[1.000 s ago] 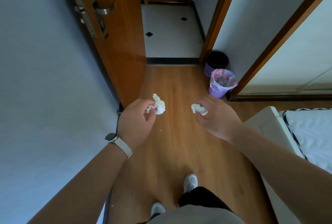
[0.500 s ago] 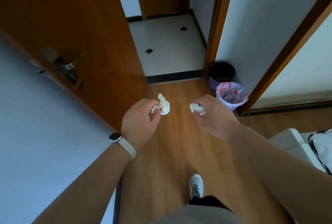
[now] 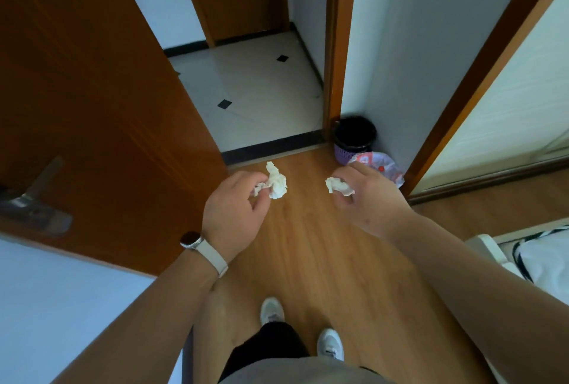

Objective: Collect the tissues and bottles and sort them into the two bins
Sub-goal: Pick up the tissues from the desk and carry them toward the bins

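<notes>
One big brown door (image 3: pixel 92 106) stands open on the left. The wood floor (image 3: pixel 323 260) runs under the person, and one white tiled floor (image 3: pixel 261 91) lies past the doorway. One corner of a white bed (image 3: pixel 538 260) shows at the right edge.

Two bins stand close together by the wall on the right. The black-lined bin (image 3: pixel 354 137) is in the corner. The bin with a white and red bag (image 3: pixel 388 165) is just in front of it, partly hidden by a hand.

Two hands are held out over the wood floor. The left hand (image 3: pixel 234 214) pinches one crumpled tissue (image 3: pixel 277 181) in its fingertips. The right hand (image 3: pixel 369 202) curls round a second, smaller tissue (image 3: pixel 337 186), near the bins.

Two white shoes show below, one (image 3: pixel 272 309) ahead of the other (image 3: pixel 331 343). One watch (image 3: pixel 192 242) with a white band sits on the left wrist.
</notes>
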The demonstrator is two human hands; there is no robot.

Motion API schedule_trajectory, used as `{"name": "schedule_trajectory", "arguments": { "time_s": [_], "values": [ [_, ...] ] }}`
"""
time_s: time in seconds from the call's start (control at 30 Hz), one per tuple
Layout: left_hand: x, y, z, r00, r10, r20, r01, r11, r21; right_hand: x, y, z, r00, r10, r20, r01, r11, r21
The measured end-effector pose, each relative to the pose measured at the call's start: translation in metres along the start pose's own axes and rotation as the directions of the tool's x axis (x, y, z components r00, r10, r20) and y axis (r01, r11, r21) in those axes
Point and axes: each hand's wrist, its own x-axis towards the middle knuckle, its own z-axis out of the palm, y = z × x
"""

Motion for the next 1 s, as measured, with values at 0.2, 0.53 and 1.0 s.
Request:
{"name": "schedule_trajectory", "arguments": {
  "time_s": [0.2, 0.53, 1.0],
  "values": [
    [0.054, -0.021, 0.029, 0.997, 0.035, 0.068, -0.031, 0.998, -0.058, 0.036, 0.016, 0.006, 0.998, 0.065, 0.010, -0.065, 0.997, -0.042],
    [0.199, -0.124, 0.041, 0.987, 0.148, 0.064, -0.140, 0.983, -0.116, 0.184, 0.000, 0.029, 0.994, 0.108, -0.023, -0.110, 0.981, -0.160],
    [0.351, -0.204, 0.056, 0.959, 0.276, 0.060, -0.262, 0.949, -0.175, 0.325, -0.006, 0.062, 0.981, 0.176, -0.087, -0.188, 0.970, -0.157]
  ]
}}
